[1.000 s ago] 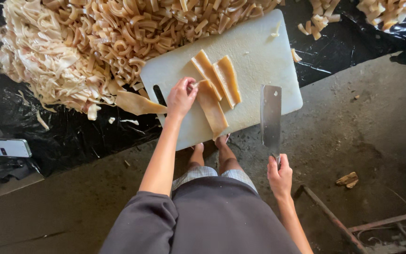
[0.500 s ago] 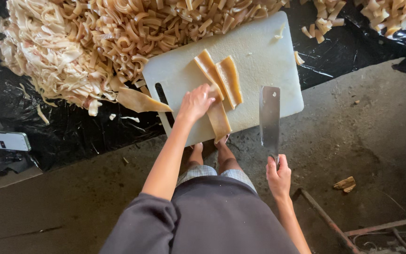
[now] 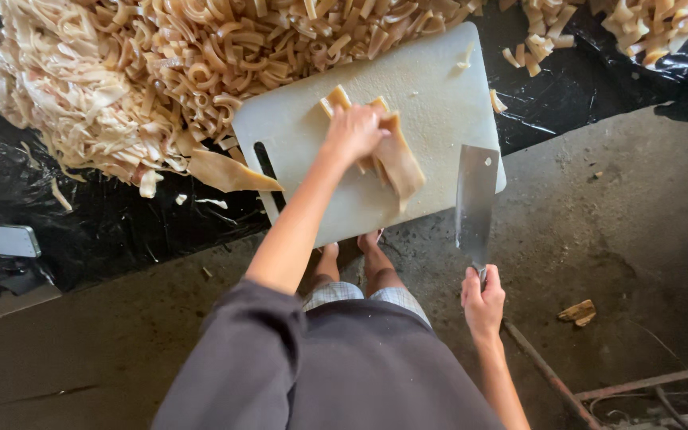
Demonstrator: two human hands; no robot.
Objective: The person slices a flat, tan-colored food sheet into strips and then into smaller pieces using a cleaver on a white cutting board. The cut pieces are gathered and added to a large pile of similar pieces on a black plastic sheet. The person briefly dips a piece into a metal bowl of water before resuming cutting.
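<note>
Now the left hand (image 3: 353, 131) grasps tan strips (image 3: 396, 159) on the white cutting board (image 3: 431, 87).
Right hand (image 3: 483, 301), below the board, is clenched on the cleaver (image 3: 475, 199), blade resting flat and safely apart.

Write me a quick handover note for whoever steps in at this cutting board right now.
Left hand: pressing on the tan strips stacked on the white cutting board.
Right hand: gripping the cleaver, blade flat over the board's right edge.
Done: a large pile of cut strips lies on the black sheet behind and left of the board.
Left: the strips under the left hand are uncut; one wide piece waits by the board's left edge.
</note>
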